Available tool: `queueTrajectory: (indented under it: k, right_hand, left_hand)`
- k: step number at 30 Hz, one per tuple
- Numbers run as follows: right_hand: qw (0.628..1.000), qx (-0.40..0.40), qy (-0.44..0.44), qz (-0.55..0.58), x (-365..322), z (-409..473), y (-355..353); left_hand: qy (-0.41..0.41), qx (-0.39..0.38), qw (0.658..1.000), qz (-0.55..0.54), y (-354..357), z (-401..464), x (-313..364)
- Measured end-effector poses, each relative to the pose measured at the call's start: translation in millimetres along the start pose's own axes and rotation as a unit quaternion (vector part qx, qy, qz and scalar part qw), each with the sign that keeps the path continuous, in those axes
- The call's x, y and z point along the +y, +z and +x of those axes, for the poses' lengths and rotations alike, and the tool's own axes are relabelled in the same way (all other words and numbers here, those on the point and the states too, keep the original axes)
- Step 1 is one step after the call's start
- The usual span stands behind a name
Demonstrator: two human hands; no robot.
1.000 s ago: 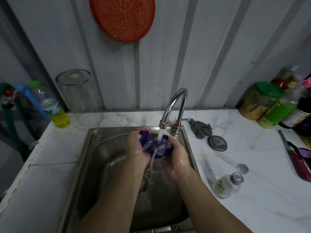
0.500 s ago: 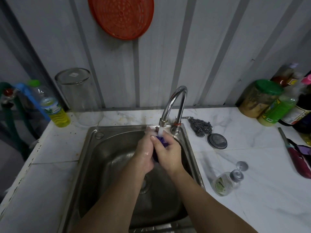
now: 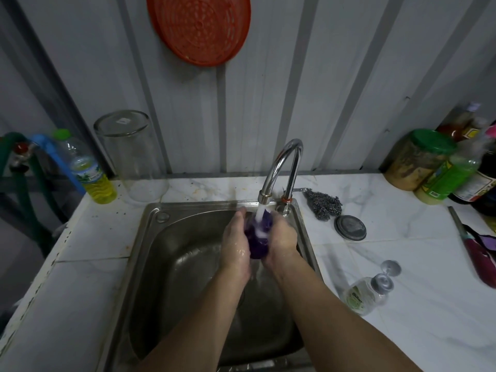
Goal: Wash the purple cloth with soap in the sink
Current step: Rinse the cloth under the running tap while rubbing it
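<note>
The purple cloth (image 3: 258, 237) is bunched up between my two hands, directly under the running tap (image 3: 280, 167). My left hand (image 3: 234, 241) presses it from the left and my right hand (image 3: 283, 238) from the right, both wet. Water streams onto the cloth and runs down into the steel sink (image 3: 150, 253). A small clear soap bottle (image 3: 366, 292) lies on its side on the counter to the right of the sink, with its silver cap end pointing away.
A steel scourer (image 3: 323, 204) and a round metal lid (image 3: 350, 227) lie right of the tap. Jars and bottles (image 3: 429, 162) crowd the back right corner. An upturned glass jar (image 3: 131, 154) and a yellow-liquid bottle (image 3: 91, 170) stand back left. A knife (image 3: 480, 251) lies far right.
My hands were spread with the cloth open under the water, then closed tight over it; now they have parted a little and the bunched cloth shows between them.
</note>
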State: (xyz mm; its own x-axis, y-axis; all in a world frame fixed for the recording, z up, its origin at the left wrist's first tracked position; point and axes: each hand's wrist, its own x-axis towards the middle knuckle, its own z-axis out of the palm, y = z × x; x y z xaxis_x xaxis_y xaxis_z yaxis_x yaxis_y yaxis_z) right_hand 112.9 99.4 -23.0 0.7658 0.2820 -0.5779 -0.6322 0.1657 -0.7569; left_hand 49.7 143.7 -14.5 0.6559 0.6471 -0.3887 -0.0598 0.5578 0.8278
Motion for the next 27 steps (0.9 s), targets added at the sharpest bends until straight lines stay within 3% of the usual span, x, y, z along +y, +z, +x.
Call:
queueTrajectory:
  k: [2,4,7,9,12,17,20,23,27]
  right_hand:
    - [0.994,-0.039,0.05,0.09,3,2,-1]
    - [0.99,-0.087,0.048,0.097,9,0,-5]
    - [0.988,-0.105,-0.087,-0.079,14,-6,-13]
    - [0.957,-0.141,-0.184,-0.173,18,-10,-16]
    - [0.894,-0.21,-0.331,-0.216,23,-18,-18]
    - [0.812,-0.196,-0.483,-0.263,16,-24,-20]
    - [0.845,-0.165,-0.443,-0.251,15,-24,-15]
    - [0.876,-0.059,-0.404,-0.257,13,-25,-5]
    - [0.921,0.011,-0.3,-0.247,3,-19,10]
  left_hand:
    - [0.007,-0.002,1.0,0.01,0,-4,-4]
    - [-0.014,0.008,1.0,0.006,0,-8,-6]
    - [-0.08,0.019,0.996,-0.017,-3,-3,0]
    - [-0.097,0.03,0.995,-0.023,-3,4,7]
    - [-0.11,0.082,0.99,-0.022,-1,10,14]
    - [-0.112,0.095,0.988,-0.055,3,10,19]
    - [-0.11,0.107,0.988,-0.033,11,11,20]
    - [-0.092,0.116,0.989,0.008,14,13,19]
    - [-0.059,0.133,0.985,0.095,12,16,17]
